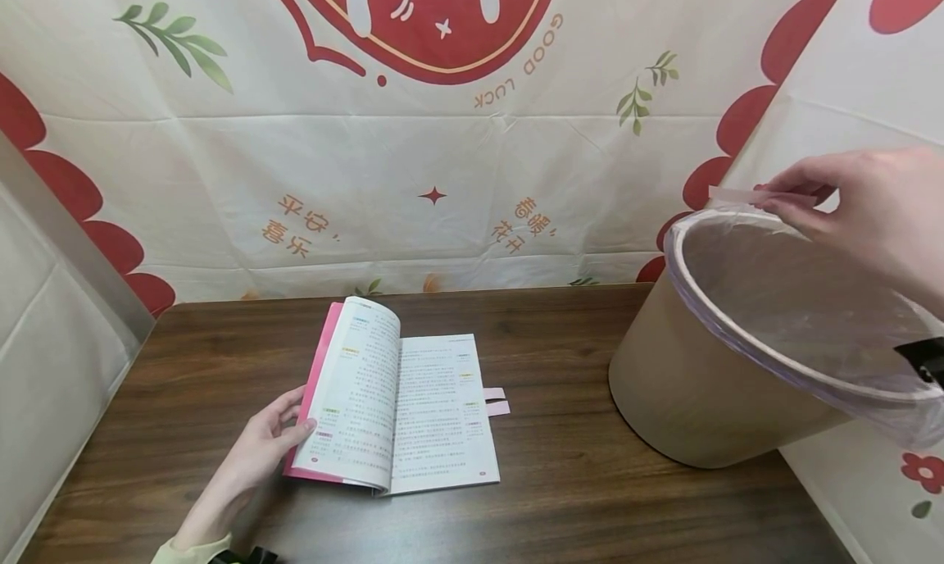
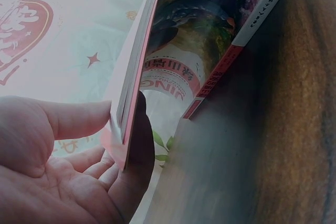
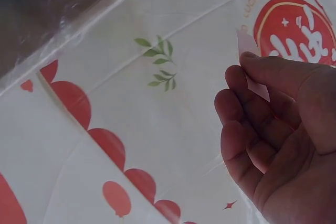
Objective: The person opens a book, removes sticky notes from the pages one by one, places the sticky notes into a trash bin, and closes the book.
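Observation:
An open book (image 1: 442, 416) lies on the table, its left half raised and its pink cover edge showing. My left hand (image 1: 258, 445) grips that raised half, thumb on the page side and fingers behind the cover, as the left wrist view shows. Two pale pink paper tabs (image 1: 497, 407) stick out past the book's right edge. At the far right, my right hand (image 1: 878, 199) pinches a thin pale pink strip (image 1: 726, 193) between thumb and fingers. It is over the far rim of a beige bin (image 1: 686, 384) lined with a clear bag.
The bin stands at the right of the dark wooden table (image 1: 560, 482), its wide mouth tilted toward me in the head view. A printed cloth (image 1: 435, 154) hangs behind the table, and pale panels (image 1: 59, 343) close off the sides.

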Action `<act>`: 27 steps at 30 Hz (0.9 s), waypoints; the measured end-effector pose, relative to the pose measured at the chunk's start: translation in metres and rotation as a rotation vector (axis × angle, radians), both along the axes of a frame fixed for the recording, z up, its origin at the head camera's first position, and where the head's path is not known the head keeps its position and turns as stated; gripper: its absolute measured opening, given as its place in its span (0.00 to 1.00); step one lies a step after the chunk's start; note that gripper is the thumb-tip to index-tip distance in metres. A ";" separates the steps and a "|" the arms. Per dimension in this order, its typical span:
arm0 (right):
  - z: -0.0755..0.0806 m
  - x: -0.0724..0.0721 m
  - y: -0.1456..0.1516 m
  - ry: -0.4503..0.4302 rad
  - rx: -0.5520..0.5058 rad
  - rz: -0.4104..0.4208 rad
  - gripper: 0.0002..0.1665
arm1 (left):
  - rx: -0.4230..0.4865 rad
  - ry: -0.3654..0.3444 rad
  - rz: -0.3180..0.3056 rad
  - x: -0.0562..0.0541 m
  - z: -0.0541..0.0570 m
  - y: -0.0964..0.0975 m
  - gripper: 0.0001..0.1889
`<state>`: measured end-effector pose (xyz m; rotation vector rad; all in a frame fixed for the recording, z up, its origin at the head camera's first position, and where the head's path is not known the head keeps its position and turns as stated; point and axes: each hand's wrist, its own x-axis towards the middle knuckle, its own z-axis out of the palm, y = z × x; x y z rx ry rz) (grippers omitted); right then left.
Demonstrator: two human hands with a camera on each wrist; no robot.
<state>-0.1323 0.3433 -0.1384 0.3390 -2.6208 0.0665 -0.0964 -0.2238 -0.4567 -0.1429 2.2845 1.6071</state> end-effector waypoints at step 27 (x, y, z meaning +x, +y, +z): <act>-0.011 -0.030 0.038 -0.207 0.208 -0.070 0.06 | 0.014 0.021 -0.013 0.001 -0.001 -0.001 0.37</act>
